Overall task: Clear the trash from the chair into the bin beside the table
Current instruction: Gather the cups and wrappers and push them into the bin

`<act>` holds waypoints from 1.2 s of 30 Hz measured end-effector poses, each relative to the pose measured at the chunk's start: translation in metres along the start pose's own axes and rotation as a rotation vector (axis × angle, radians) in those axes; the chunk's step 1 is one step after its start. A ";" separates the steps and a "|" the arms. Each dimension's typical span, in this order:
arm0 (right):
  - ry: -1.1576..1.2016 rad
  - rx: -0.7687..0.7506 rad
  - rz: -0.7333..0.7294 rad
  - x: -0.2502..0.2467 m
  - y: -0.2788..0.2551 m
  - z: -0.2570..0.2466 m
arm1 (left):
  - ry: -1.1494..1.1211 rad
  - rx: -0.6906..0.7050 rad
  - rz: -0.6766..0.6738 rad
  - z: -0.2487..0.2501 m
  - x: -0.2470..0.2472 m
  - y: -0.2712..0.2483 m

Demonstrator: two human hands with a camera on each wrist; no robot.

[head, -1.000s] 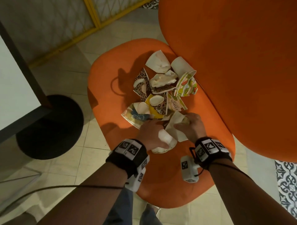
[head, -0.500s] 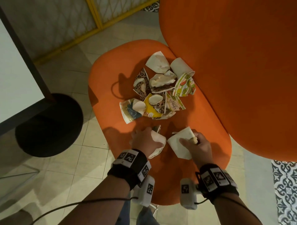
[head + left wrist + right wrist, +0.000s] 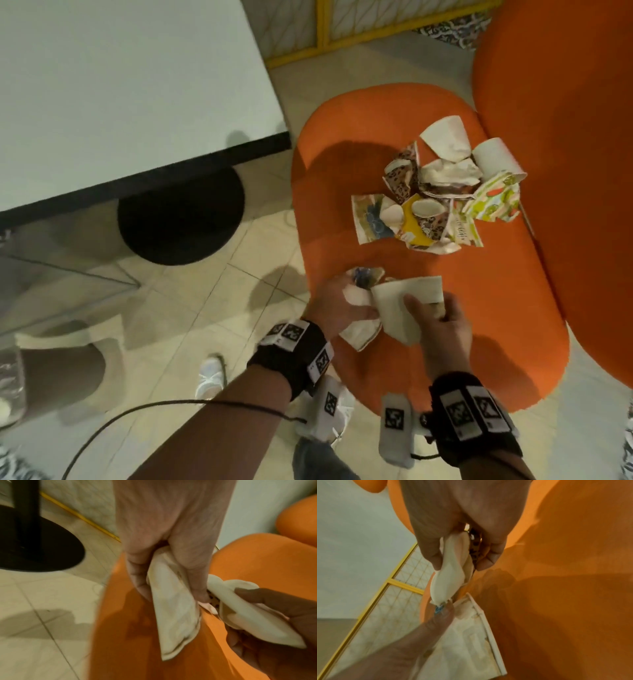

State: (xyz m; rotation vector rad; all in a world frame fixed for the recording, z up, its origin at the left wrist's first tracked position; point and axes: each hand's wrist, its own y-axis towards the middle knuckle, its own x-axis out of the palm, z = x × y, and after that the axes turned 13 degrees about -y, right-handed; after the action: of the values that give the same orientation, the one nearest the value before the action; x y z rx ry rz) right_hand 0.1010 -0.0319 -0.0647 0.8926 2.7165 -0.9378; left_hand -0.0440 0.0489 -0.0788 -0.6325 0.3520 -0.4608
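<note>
A pile of crushed paper cups (image 3: 442, 192) lies on the orange chair seat (image 3: 479, 308), toward its back. My left hand (image 3: 337, 301) grips a flattened white cup (image 3: 173, 609) over the seat's front left edge, with a blue-printed scrap above its fingers. Right beside it my right hand (image 3: 435, 318) pinches another flattened white cup (image 3: 404, 305) and a leopard-print piece (image 3: 475, 550). The two hands and their cups touch. No bin shows in any view.
A white table (image 3: 120, 85) with a black round base (image 3: 181, 216) stands left of the chair. The orange chair back (image 3: 565, 171) rises at the right. A yellow-framed mesh panel (image 3: 342, 31) runs along the far floor. Something pale (image 3: 68, 363) sits at lower left.
Both hands pulled back from the pile toward the seat's front, each holding a flattened cup, then came together. My view swung left, bringing in the table.
</note>
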 end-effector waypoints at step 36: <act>-1.487 -1.037 -0.793 0.808 -0.349 0.157 | 0.153 -0.499 0.652 -0.559 -0.619 -0.198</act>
State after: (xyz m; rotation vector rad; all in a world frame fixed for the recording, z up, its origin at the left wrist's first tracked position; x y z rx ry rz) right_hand -0.7691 0.0518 -0.2530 -0.8335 1.5781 0.0358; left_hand -0.8744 -0.0447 -0.2675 -0.9172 0.7994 0.2187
